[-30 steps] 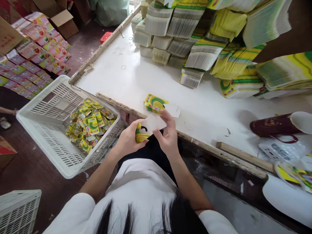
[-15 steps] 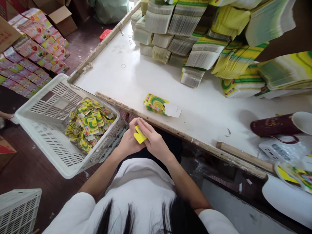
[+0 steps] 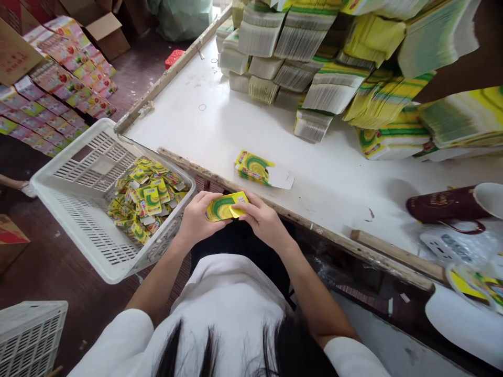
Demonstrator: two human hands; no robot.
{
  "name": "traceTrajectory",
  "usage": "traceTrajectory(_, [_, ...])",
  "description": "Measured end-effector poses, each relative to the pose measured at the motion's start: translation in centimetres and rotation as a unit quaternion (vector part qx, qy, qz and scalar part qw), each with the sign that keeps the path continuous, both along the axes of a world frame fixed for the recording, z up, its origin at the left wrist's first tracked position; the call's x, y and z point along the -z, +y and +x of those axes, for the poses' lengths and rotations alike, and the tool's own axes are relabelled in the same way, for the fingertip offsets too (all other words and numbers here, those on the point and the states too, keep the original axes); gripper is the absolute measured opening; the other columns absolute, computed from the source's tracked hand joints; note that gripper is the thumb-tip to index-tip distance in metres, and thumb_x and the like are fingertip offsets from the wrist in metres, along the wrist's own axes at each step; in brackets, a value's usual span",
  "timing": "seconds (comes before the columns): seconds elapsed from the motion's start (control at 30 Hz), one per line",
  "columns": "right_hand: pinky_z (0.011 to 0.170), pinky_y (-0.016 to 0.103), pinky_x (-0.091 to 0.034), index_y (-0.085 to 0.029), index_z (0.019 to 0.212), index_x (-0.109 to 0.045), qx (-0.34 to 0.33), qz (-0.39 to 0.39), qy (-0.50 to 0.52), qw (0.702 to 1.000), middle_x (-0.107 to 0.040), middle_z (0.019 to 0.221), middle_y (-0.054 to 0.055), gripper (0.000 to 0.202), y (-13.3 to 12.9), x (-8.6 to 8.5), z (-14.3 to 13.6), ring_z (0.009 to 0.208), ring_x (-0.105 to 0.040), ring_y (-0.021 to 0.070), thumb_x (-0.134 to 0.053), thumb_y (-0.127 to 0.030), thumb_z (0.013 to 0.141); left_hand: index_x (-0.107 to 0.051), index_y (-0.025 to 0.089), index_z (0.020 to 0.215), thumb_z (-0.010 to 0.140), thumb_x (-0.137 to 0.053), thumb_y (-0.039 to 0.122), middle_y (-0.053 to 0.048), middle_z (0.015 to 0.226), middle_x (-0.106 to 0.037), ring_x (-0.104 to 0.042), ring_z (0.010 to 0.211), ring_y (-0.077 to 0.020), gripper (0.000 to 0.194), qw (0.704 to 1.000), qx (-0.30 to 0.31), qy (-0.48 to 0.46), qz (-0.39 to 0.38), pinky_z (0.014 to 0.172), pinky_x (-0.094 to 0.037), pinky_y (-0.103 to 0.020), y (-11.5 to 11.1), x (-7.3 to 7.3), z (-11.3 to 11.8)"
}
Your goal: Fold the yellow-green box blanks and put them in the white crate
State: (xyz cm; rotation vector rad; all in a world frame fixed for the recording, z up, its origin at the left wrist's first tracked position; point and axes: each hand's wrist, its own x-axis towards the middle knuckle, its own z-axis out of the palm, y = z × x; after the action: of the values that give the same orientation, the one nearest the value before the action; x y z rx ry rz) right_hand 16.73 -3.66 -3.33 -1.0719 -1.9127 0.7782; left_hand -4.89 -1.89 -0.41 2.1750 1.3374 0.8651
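Now turns yellow-green carton (image 3: 221, 208) face up, seemingly nearly closed, gripped in left hand (image 3: 196, 217) and right hand (image 3: 264, 217) beside table edge (image 3: 196, 168).

The held carton (image 3: 219, 209) looks glossy card, the tabletop (image 3: 176, 123) smooth and shiny, its edging (image 3: 176, 160) rough wood, the basket (image 3: 82, 207) plastic.

A small yellow carton (image 3: 220, 208) with a green swirl, broad face up and lying crosswise, is held between left hand (image 3: 195, 217) and right hand (image 3: 264, 219), a yellow flap (image 3: 236, 212) showing near its right end
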Motion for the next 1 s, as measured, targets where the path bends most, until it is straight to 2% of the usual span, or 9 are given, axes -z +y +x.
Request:
traceTrajectory(0.13, [0.105,0.044,-0.050,-0.024,0.114,-0.070,-0.041,0.013,-0.002,0.999,-0.055,0.142,0.014,0.025,0.7,-0.5,0.9,0.131,-0.055,0.0263,-0.054,-0.033,0.098,-0.063,0.021,0.115,0.068,-0.083,0.035,-0.007,0.108,-0.067,-0.066,0.097,-0.0211,0.053,1.000,0.012,0.005,0.014,0.087,-0.055,-0.034,0.0,-0.4,0.4])
traceTrajectory(0.23, [0.106,0.046,-0.048,-0.025,0.117,-0.068,0.010,0.009,0.022,1.000,-0.055,0.140,0.013,0.024,0.5,-0.2,-0.5,0.131,-0.054,0.0264,-0.055,-0.028,0.097,-0.062,0.021,0.118,0.071,-0.080,0.033,-0.008,0.111,-0.066,-0.065,0.102,-0.0236,0.052,0.998,-0.017,0.040,0.038,0.091,-0.053,-0.036,-0.2,-0.3,1.1])
traceTrajectory(0.37, [0.104,0.044,-0.049,-0.022,0.143,-0.044,0.059,-0.019,0.089,0.994,-0.056,0.140,0.016,0.054,1.1,0.6,-2.0,0.124,-0.059,0.0256,-0.063,-0.027,0.092,-0.061,0.022,0.121,0.075,-0.076,0.034,-0.009,0.113,-0.066,-0.062,0.107,-0.0258,0.049,0.995,-0.047,0.082,0.036,0.096,-0.051,-0.039,-0.1,0.1,-0.2])
traceTrajectory(0.47, [0.104,0.045,-0.048,-0.018,0.141,-0.045,0.167,-0.011,0.019,0.986,-0.058,0.136,0.017,0.062,3.1,0.6,-0.7,0.120,-0.060,0.0285,-0.071,-0.027,0.086,-0.059,0.021,0.125,0.075,-0.077,0.040,-0.011,0.117,-0.065,-0.059,0.113,-0.0315,0.056,0.978,-0.159,0.123,0.057,0.103,-0.045,-0.049,0.6,-0.1,-4.2])
traceTrajectory(0.57, [0.102,0.051,-0.045,-0.014,0.127,-0.057,0.311,-0.026,-0.138,0.940,-0.065,0.122,0.018,0.044,5.5,0.9,1.3,0.115,-0.058,0.0340,-0.069,-0.016,0.084,-0.046,0.015,0.141,0.066,-0.084,0.046,-0.019,0.137,-0.053,-0.046,0.130,-0.0415,0.090,0.924,-0.334,0.146,0.119,0.112,-0.032,-0.060,1.2,-0.4,-8.8])
traceTrajectory(0.63, [0.097,0.051,-0.045,-0.012,0.119,-0.060,0.327,-0.061,-0.212,0.919,-0.067,0.113,0.018,0.035,6.7,1.4,2.0,0.107,-0.059,0.0344,-0.065,-0.011,0.084,-0.045,0.013,0.142,0.066,-0.084,0.047,-0.020,0.139,-0.053,-0.046,0.131,-0.0413,0.091,0.911,-0.366,0.132,0.133,0.112,-0.033,-0.059,1.2,-0.4,-10.2])
traceTrajectory(0.73, [0.093,0.049,-0.046,-0.013,0.112,-0.058,0.321,-0.079,-0.229,0.916,-0.067,0.108,0.017,0.031,7.5,2.1,2.2,0.101,-0.059,0.0330,-0.063,-0.008,0.082,-0.059,0.016,0.127,0.078,-0.076,0.042,-0.015,0.124,-0.063,-0.057,0.120,-0.0334,0.058,0.946,-0.294,0.078,0.109,0.107,-0.041,-0.053,0.7,0.4,-8.8])
traceTrajectory(0.87, [0.093,0.048,-0.046,-0.017,0.111,-0.050,0.347,-0.049,-0.139,0.926,-0.064,0.105,0.013,0.041,6.9,1.5,1.8,0.100,-0.057,0.0304,-0.065,-0.007,0.074,-0.063,0.021,0.120,0.083,-0.071,0.034,-0.009,0.122,-0.066,-0.059,0.119,-0.0253,0.040,0.987,-0.146,-0.066,0.017,0.105,-0.047,-0.045,-0.4,2.2,-3.1])
traceTrajectory(1.0, [0.077,0.036,-0.052,-0.023,0.111,-0.043,0.273,-0.043,0.062,0.959,-0.058,0.091,0.001,0.045,4.2,-0.3,0.1,0.082,-0.059,0.0202,-0.068,-0.013,0.075,-0.051,0.026,0.134,0.074,-0.079,0.045,-0.011,0.134,-0.060,-0.057,0.127,-0.0266,0.068,0.932,-0.028,-0.331,-0.147,0.101,-0.051,-0.042,-0.5,3.1,2.3])
